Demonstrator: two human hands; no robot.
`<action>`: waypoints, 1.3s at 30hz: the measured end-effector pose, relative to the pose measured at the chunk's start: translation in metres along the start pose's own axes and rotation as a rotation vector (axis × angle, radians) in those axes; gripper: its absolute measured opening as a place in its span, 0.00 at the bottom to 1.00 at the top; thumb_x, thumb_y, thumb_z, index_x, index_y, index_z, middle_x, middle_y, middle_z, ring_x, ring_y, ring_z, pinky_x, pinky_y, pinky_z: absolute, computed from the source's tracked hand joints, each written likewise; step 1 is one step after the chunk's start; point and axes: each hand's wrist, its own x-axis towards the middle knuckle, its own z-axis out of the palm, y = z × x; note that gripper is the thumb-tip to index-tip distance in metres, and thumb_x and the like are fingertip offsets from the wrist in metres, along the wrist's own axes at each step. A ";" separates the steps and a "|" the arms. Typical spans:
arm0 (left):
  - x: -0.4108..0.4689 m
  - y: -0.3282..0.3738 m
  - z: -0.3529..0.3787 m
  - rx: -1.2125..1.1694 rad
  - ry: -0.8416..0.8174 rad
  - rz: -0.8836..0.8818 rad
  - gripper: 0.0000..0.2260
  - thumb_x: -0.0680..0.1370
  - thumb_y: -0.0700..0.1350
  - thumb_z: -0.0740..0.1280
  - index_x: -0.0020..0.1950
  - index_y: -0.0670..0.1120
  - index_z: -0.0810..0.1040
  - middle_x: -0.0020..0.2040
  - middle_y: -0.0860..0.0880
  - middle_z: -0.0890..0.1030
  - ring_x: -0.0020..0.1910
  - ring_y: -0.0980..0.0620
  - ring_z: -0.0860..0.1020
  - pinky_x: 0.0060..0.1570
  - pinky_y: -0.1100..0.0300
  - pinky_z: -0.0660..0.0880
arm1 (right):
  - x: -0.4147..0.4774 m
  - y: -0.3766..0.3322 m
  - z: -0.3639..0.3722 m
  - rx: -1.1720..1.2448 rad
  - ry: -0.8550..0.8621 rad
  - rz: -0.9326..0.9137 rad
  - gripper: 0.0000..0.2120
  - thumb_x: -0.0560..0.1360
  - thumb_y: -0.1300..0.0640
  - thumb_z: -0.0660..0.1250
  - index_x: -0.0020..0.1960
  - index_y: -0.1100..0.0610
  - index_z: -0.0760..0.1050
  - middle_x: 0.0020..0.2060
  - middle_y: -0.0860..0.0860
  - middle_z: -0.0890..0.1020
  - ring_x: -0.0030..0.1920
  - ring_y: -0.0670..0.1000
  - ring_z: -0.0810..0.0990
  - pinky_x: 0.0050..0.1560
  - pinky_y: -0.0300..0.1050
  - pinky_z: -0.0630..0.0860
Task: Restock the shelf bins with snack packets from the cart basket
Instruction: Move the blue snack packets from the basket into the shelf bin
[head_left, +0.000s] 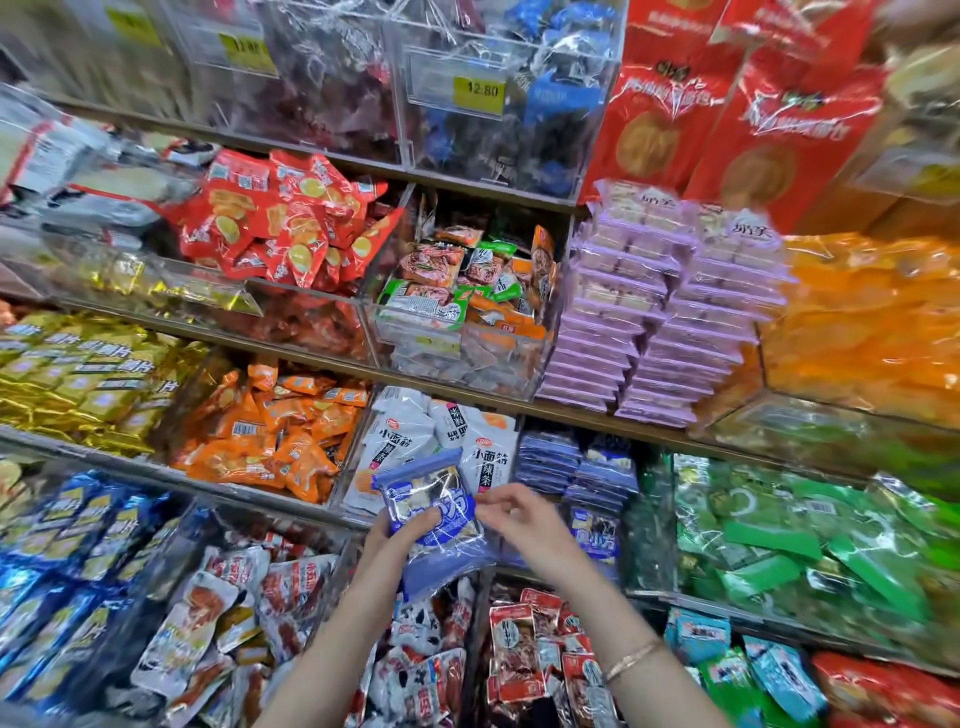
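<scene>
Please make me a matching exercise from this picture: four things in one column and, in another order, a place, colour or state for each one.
Things:
1. blue packet
2. purple packets
3. price tag reading 12.80
4. bracelet

Descriptions:
A. on the right wrist
B. yellow
C. gripped by the left hand
D. stacked in two piles

Pairs: 1-C, 2-D, 3-B, 4-A
</scene>
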 end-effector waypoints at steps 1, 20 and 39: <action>-0.002 0.000 0.005 0.023 -0.016 0.016 0.23 0.62 0.51 0.78 0.53 0.56 0.75 0.41 0.60 0.85 0.40 0.61 0.83 0.43 0.56 0.75 | -0.006 0.000 0.005 -0.058 -0.033 -0.020 0.13 0.72 0.43 0.69 0.52 0.47 0.73 0.44 0.44 0.77 0.39 0.39 0.75 0.37 0.27 0.70; 0.019 -0.005 0.020 0.137 0.131 -0.011 0.47 0.66 0.70 0.66 0.78 0.52 0.51 0.78 0.48 0.57 0.74 0.43 0.61 0.69 0.42 0.61 | -0.022 0.026 -0.005 0.529 0.295 0.126 0.10 0.77 0.49 0.64 0.44 0.55 0.73 0.36 0.49 0.75 0.31 0.49 0.76 0.42 0.46 0.77; 0.031 -0.002 0.005 0.296 0.134 -0.056 0.33 0.73 0.60 0.69 0.73 0.47 0.65 0.71 0.47 0.69 0.61 0.48 0.74 0.58 0.54 0.66 | 0.056 0.071 -0.098 1.076 0.703 0.399 0.17 0.80 0.56 0.60 0.69 0.56 0.69 0.41 0.50 0.71 0.37 0.44 0.71 0.31 0.28 0.75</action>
